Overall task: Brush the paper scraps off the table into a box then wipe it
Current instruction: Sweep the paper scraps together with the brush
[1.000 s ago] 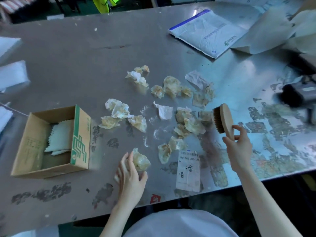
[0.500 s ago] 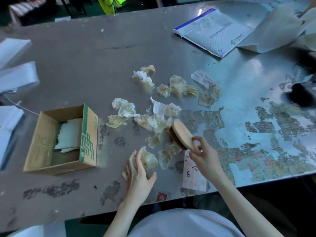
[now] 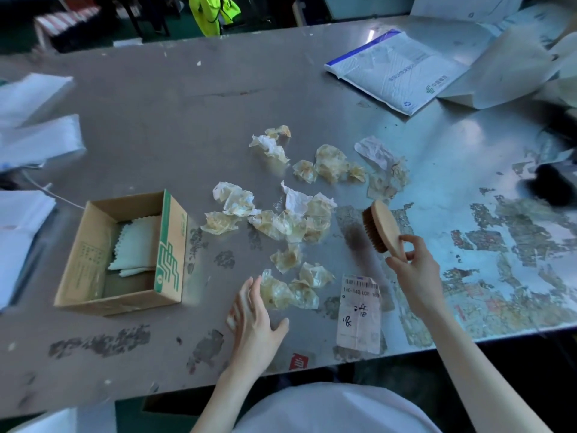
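Several crumpled paper scraps [image 3: 293, 223] lie scattered across the middle of the grey metal table [image 3: 156, 120]. An open cardboard box [image 3: 121, 254] with green print stands at the left, holding a white cloth [image 3: 137, 245]. My right hand [image 3: 415, 270] grips a wooden brush [image 3: 382, 226], lifted just right of the scrap pile with its bristles facing left. My left hand [image 3: 253, 317] rests flat and open on the table, fingertips touching a scrap [image 3: 274, 290] near the front edge.
A printed label slip [image 3: 359, 310] lies by the front edge. A white mailer [image 3: 396, 67] and paper sheets [image 3: 499, 70] sit at the back right. White stacks [image 3: 28, 126] are at the left. A dark object [image 3: 552, 189] lies at the right.
The brush swept left, pushing scraps into a tighter pile toward the box, then lifted back to the right. My left hand stayed by the near scrap.
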